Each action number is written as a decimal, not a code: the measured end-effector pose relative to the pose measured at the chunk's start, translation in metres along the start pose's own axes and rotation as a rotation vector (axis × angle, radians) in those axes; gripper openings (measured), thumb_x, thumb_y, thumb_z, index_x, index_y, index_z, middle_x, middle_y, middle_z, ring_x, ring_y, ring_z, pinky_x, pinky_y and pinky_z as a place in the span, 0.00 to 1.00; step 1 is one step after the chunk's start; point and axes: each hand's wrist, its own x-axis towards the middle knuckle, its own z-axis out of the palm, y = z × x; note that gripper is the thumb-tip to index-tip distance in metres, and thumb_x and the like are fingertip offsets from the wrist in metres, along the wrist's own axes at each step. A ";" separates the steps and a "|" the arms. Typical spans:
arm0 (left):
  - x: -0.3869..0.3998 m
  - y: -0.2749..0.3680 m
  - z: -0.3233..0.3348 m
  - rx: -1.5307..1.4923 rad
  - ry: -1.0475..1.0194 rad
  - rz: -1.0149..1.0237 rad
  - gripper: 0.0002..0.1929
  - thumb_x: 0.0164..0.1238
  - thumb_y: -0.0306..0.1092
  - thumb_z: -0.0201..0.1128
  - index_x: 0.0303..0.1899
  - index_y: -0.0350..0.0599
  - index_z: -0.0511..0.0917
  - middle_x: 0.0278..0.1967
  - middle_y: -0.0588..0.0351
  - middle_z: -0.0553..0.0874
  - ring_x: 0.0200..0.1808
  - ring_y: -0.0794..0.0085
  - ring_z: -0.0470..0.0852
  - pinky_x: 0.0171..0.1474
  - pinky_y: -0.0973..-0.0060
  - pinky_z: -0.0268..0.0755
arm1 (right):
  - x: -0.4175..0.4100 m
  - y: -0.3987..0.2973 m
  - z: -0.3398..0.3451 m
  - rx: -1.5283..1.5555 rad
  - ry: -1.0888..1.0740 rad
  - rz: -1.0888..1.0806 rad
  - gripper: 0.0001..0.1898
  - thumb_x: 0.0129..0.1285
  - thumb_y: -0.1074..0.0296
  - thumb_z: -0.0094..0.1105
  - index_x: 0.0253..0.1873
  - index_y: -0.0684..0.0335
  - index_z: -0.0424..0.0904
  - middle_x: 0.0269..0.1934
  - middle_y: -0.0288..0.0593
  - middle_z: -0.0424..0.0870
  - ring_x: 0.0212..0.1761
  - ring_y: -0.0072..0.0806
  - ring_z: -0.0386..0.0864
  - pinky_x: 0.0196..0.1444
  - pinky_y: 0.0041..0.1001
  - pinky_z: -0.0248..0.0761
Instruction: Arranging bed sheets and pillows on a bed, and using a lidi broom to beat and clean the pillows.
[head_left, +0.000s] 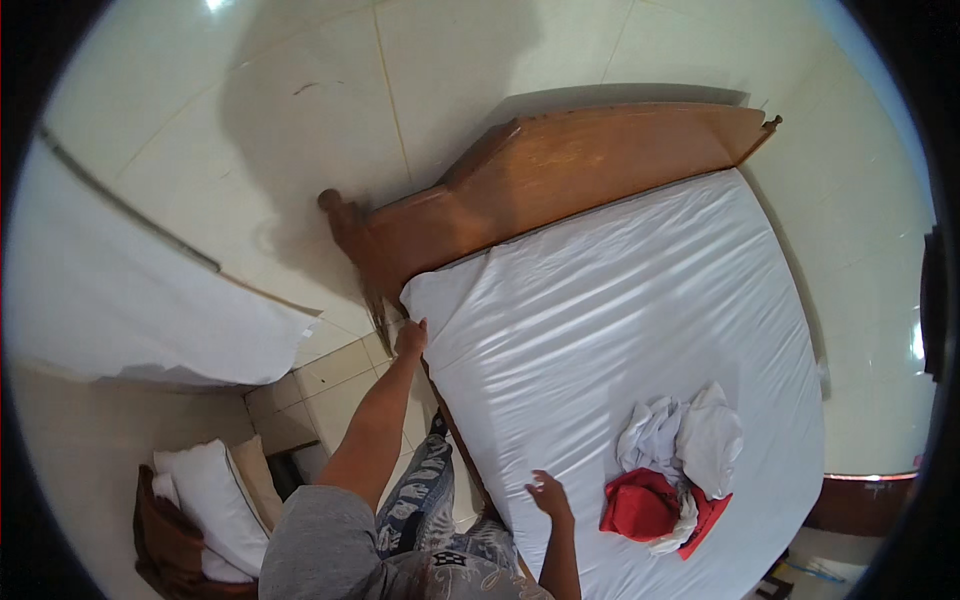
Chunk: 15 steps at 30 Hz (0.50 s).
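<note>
A white bed sheet (600, 322) covers the mattress, with long creases running across it. At the mattress's side edge, close to the headboard corner, my left hand (411, 339) is closed on the sheet's edge. My right hand (550, 495) is over the near side of the bed, fingers apart and slightly bent, holding nothing. To its right on the bed is a heap of crumpled white cloth (651, 435) with a bunched red cloth (641, 506) at its near end. A wooden headboard (570, 157) stands at the far end of the bed.
Behind the headboard rises a tiled wall (450, 67). White curtain-like fabric (150, 285) hangs at the left. White pillows (217, 495) and brown fabric (169, 536) are piled at lower left. Floor tiles (345, 379) show beside the bed. A dark red wooden piece (859, 506) stands at right.
</note>
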 end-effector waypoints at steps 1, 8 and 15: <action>0.011 0.003 0.000 0.010 -0.019 -0.002 0.26 0.60 0.58 0.48 0.41 0.41 0.74 0.40 0.45 0.80 0.44 0.52 0.78 0.44 0.57 0.71 | 0.008 -0.037 0.001 0.024 -0.078 0.024 0.23 0.53 0.60 0.61 0.53 0.60 0.69 0.43 0.49 0.79 0.43 0.41 0.77 0.44 0.33 0.70; 0.058 -0.005 -0.006 0.037 0.021 0.103 0.18 0.62 0.51 0.47 0.33 0.46 0.75 0.36 0.45 0.81 0.39 0.51 0.79 0.40 0.58 0.71 | 0.054 -0.082 0.031 -0.096 -0.010 -0.113 0.20 0.54 0.62 0.60 0.51 0.61 0.70 0.41 0.50 0.79 0.38 0.40 0.79 0.39 0.32 0.72; 0.071 0.000 -0.006 0.006 0.031 0.223 0.14 0.63 0.46 0.46 0.41 0.52 0.75 0.37 0.49 0.81 0.39 0.51 0.78 0.39 0.58 0.71 | 0.071 -0.104 0.013 -0.151 0.010 0.009 0.19 0.54 0.62 0.58 0.51 0.61 0.70 0.42 0.50 0.79 0.43 0.43 0.77 0.44 0.35 0.70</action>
